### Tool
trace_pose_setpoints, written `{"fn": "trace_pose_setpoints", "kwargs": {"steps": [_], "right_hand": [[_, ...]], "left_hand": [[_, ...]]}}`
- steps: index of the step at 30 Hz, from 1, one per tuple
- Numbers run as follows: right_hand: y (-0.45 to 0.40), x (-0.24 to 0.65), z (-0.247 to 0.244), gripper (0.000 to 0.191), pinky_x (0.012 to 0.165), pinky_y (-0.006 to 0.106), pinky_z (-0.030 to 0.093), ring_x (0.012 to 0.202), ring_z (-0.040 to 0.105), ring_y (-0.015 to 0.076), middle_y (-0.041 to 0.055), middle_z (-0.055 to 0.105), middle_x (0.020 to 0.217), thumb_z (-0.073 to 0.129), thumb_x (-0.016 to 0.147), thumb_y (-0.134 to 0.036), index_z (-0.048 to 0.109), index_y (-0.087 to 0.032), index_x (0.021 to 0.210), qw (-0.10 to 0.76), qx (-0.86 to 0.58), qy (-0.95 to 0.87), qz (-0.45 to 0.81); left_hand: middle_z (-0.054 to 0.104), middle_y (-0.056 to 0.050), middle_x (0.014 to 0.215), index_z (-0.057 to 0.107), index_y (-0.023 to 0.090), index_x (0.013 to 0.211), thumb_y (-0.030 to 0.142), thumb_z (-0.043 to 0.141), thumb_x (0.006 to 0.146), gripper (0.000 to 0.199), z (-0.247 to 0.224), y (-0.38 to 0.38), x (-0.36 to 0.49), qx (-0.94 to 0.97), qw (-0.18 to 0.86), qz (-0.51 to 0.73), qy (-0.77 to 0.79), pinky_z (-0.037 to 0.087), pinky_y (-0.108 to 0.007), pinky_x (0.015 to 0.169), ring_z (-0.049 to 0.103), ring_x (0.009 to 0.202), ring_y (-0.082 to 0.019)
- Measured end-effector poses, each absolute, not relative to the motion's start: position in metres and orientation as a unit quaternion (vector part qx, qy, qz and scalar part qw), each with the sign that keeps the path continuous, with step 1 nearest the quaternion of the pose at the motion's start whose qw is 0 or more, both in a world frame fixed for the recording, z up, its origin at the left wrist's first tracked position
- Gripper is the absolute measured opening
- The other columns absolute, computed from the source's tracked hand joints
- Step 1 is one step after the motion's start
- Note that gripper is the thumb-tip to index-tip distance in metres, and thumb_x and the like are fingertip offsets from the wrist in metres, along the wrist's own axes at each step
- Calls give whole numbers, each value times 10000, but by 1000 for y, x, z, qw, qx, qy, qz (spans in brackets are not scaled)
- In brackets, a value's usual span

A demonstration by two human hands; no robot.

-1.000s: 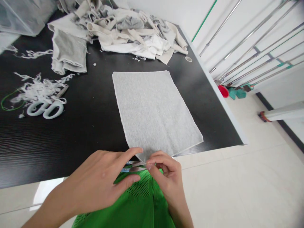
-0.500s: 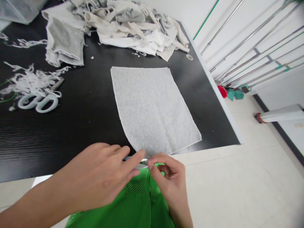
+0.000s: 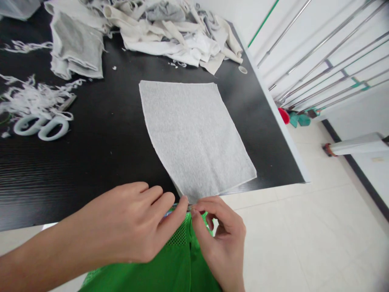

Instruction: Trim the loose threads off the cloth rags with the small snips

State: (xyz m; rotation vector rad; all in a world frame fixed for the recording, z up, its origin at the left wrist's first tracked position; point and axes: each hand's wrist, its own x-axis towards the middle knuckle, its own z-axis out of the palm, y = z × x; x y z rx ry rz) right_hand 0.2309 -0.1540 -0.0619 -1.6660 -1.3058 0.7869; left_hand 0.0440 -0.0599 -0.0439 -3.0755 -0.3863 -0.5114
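Note:
A light grey square cloth [image 3: 197,138] lies flat on the black table, its near corner hanging over the front edge towards me. My right hand [image 3: 220,235] pinches that corner between thumb and forefinger. My left hand [image 3: 136,227] is closed, palm down, around small blue-handled snips [image 3: 174,207]. Only a bit of blue and a sliver of metal show; the fingers hide the rest. The snips' tip is close to the right fingertips at the cloth's corner. Both hands are just above a green garment [image 3: 164,271] with mesh parts.
White-handled scissors [image 3: 53,127] lie by a heap of white thread scraps [image 3: 33,99] on the left. A pile of crumpled grey and cream cloths [image 3: 170,32] covers the table's back. Poles [image 3: 322,36] lean on the right wall, beyond the table's edge.
The left fingers have shifted slightly right, towards the right fingertips, and now cover more of the snips. The view has moved a little, so the table things appear slightly higher and further left.

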Motion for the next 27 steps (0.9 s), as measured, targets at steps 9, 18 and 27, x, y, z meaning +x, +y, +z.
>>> {"fn": "trace_pose_setpoints", "kwargs": {"steps": [9,18,27], "right_hand": [[-163,217,-68,230,620,272,508,759,639,146,27,692,861,646,796,-3,685,-191,923,481,-641,-561,209],[-162,219,-68,209,696,326,507,788,606,161,27,646,886,633,820,-44,658,-213,941,433,-658,-579,210],[-164,220,-72,183,708,321,500,833,601,167,40,605,925,613,843,-68,644,-214,950,406,-673,-577,220]], "left_hand": [[687,-60,723,618,35,1161,80,418,912,322,-53,-66,42,-971,-5,-204,-122,505,-363,375,662,558,-232],[703,-73,748,637,32,1150,66,426,904,326,-54,-66,43,-975,-15,-188,-121,540,-372,395,680,585,-238],[689,-73,712,643,29,1133,53,416,897,328,-56,-65,44,-974,-29,-187,-128,540,-374,381,674,557,-240]]}}
